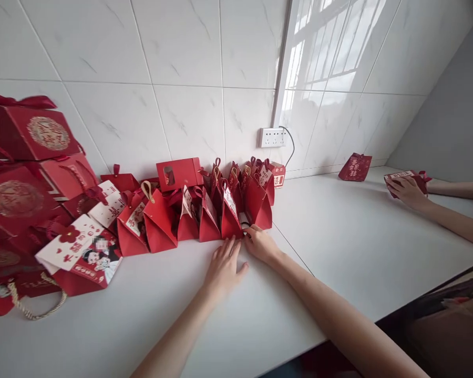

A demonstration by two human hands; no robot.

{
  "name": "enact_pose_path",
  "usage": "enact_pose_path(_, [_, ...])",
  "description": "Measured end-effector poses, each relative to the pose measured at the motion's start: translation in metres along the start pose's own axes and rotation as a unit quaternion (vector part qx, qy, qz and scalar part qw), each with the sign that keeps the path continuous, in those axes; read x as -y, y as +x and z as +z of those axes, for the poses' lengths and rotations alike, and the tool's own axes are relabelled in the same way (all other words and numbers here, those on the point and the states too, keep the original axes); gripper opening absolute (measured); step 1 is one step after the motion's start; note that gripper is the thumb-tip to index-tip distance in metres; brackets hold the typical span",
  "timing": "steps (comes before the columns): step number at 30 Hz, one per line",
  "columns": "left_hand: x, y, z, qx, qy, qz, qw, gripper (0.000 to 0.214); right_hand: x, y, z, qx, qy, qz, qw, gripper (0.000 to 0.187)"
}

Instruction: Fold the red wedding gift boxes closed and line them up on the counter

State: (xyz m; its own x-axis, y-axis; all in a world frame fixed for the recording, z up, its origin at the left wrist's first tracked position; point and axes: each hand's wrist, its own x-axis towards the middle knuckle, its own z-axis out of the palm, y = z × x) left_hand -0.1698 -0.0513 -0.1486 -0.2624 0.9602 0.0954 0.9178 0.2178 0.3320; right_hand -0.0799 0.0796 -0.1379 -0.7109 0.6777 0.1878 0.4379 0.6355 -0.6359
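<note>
Red gift boxes with peaked tops and ribbon loops stand in a row on the white counter. My left hand lies low in front of the row, fingers stretched out, with the fingertips at the lower front edge of a red box with a white tag. Just to its right, my right hand has its fingers bent in the gap between that box and a taller plain red box. A small dark and white thing shows at those fingertips; its kind is unclear.
Larger red boxes are stacked at the left, beside a box with a printed couple. A socket strip with a black cable is on the tiled wall. At right, another person's hands hold a red box near a red pouch-shaped box.
</note>
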Motion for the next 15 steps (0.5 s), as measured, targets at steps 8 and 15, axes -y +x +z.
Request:
enact_pose_path(8, [0.006,-0.003,0.003,-0.009,0.009,0.025,1.000,0.051,-0.005,0.001,-0.044,-0.009,0.239,0.044,0.970,0.029])
enact_pose_path(15, [0.015,-0.010,0.013,-0.073,0.016,0.063,0.995,0.046,-0.024,-0.001,-0.049,0.008,0.162,0.101,0.982,0.022])
